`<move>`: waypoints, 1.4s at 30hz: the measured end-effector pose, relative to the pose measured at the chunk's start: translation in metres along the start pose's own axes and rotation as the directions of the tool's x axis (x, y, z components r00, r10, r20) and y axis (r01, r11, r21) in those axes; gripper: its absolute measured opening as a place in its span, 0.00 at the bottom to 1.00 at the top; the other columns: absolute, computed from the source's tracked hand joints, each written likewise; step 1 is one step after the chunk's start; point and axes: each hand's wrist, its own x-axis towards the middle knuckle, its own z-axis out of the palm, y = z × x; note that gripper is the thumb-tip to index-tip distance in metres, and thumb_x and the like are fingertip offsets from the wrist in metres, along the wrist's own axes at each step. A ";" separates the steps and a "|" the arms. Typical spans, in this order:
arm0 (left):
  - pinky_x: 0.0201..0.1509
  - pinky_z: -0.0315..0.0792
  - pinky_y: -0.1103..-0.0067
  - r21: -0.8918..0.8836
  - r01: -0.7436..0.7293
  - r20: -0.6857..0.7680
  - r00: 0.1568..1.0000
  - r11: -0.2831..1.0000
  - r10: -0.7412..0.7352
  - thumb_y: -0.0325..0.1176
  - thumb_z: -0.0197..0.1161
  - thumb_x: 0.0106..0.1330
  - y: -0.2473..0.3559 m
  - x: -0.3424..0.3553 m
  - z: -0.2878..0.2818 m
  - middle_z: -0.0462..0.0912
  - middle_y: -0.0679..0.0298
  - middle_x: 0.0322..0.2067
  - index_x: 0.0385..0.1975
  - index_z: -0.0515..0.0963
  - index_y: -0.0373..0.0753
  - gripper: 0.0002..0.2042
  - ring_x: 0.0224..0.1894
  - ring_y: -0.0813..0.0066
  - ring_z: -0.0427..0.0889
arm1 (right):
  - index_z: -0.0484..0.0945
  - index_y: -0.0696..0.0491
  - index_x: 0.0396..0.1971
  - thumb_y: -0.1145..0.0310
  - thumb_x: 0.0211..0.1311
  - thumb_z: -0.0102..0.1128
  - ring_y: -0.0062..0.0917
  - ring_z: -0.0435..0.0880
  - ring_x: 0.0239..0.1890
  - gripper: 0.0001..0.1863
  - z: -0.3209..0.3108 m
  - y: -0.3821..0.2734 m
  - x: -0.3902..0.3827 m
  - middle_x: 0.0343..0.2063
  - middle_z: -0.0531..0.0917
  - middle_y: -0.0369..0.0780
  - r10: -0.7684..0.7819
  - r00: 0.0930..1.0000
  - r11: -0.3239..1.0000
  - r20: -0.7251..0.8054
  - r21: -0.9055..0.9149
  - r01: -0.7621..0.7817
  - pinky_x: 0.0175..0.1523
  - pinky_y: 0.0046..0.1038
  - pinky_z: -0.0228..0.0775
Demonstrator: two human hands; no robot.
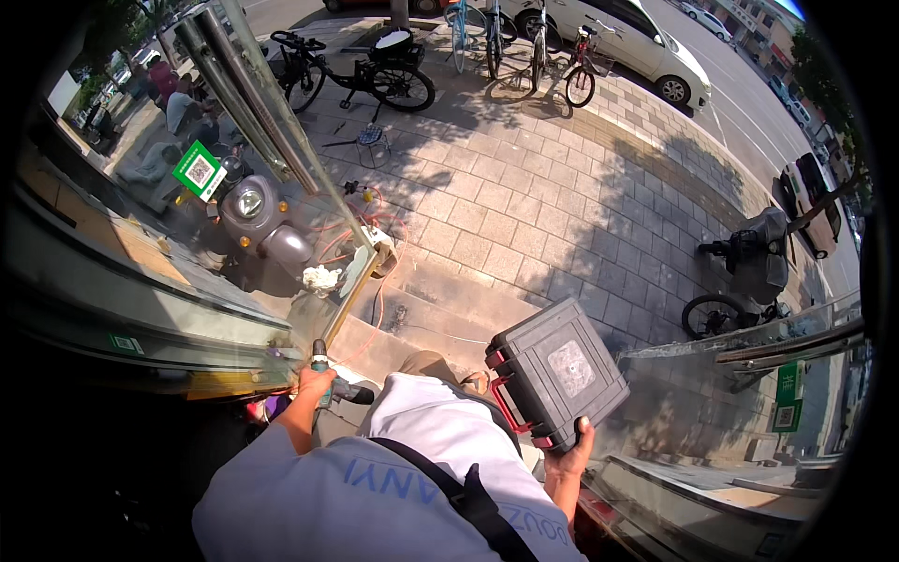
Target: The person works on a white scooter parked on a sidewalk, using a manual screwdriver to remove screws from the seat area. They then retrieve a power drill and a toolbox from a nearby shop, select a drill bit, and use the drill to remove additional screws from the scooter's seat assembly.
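My left hand (316,382) is wrapped round the grip of a teal and black cordless drill (320,363), whose chuck points away from me. The drill's black base sticks out to the right of the hand. A black plastic tool case (552,403) with red latches and a red handle is in my right hand (569,457). It is tilted, with its lid closed and a pale worn label on top. The right thumb lies on the near corner of the case; the other fingers are mostly hidden beneath it.
A glass door (290,140) with a metal pull bar stands at the left. Steps (440,304) lead down to the paved sidewalk (506,206). An orange hose or cord (379,323) trails over them. Scooters, several bicycles (538,51), a small folding stool (372,140) and parked cars stand outside.
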 end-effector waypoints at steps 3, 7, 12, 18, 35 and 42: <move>0.57 0.79 0.64 0.167 0.122 0.082 0.987 0.978 -0.137 0.42 0.77 0.48 0.028 -0.030 0.028 0.87 0.46 0.46 0.53 0.79 0.27 0.33 0.49 0.57 0.88 | 0.71 0.59 0.62 0.50 0.62 0.65 0.40 0.87 0.49 0.35 0.041 -0.036 0.060 0.53 0.84 0.45 0.009 0.997 0.997 -0.080 -0.073 -0.015 0.51 0.42 0.84; 0.44 0.82 0.67 0.318 0.132 0.009 0.990 0.939 -0.142 0.41 0.80 0.42 0.009 0.006 0.069 0.87 0.52 0.37 0.49 0.80 0.28 0.34 0.38 0.62 0.88 | 0.73 0.56 0.62 0.49 0.61 0.65 0.40 0.86 0.53 0.35 0.087 -0.058 0.149 0.55 0.83 0.43 0.086 0.995 0.992 -0.056 -0.085 -0.090 0.55 0.45 0.82; 0.48 0.82 0.66 0.236 0.147 0.146 0.972 0.961 -0.184 0.43 0.78 0.43 0.145 0.012 0.137 0.88 0.51 0.40 0.47 0.81 0.30 0.31 0.42 0.59 0.89 | 0.72 0.56 0.63 0.45 0.61 0.64 0.41 0.85 0.53 0.37 0.110 -0.064 0.261 0.55 0.83 0.43 0.131 0.982 0.977 -0.139 -0.151 -0.151 0.54 0.48 0.80; 0.65 0.76 0.65 0.399 0.118 0.111 0.978 0.909 -0.176 0.50 0.77 0.48 0.303 0.092 0.228 0.84 0.50 0.58 0.63 0.75 0.40 0.40 0.61 0.54 0.84 | 0.72 0.50 0.64 0.43 0.60 0.66 0.40 0.83 0.55 0.38 0.145 -0.064 0.404 0.57 0.82 0.40 0.122 0.993 0.974 -0.011 -0.192 -0.122 0.55 0.50 0.78; 0.55 0.81 0.63 0.436 -0.027 0.361 0.921 0.899 -0.147 0.52 0.76 0.50 0.453 0.313 0.460 0.89 0.49 0.47 0.54 0.82 0.36 0.34 0.51 0.54 0.89 | 0.76 0.49 0.58 0.44 0.61 0.65 0.35 0.86 0.45 0.31 0.317 -0.070 0.847 0.50 0.85 0.37 0.353 0.924 0.904 0.148 -0.308 -0.296 0.43 0.42 0.81; 0.49 0.81 0.65 0.501 -0.046 0.419 0.887 0.864 -0.196 0.49 0.76 0.50 0.504 0.517 0.601 0.90 0.51 0.42 0.44 0.87 0.36 0.26 0.46 0.57 0.90 | 0.77 0.49 0.57 0.46 0.66 0.63 0.37 0.84 0.54 0.28 0.394 -0.028 1.104 0.54 0.84 0.40 0.213 0.952 0.937 0.220 -0.322 -0.135 0.55 0.46 0.79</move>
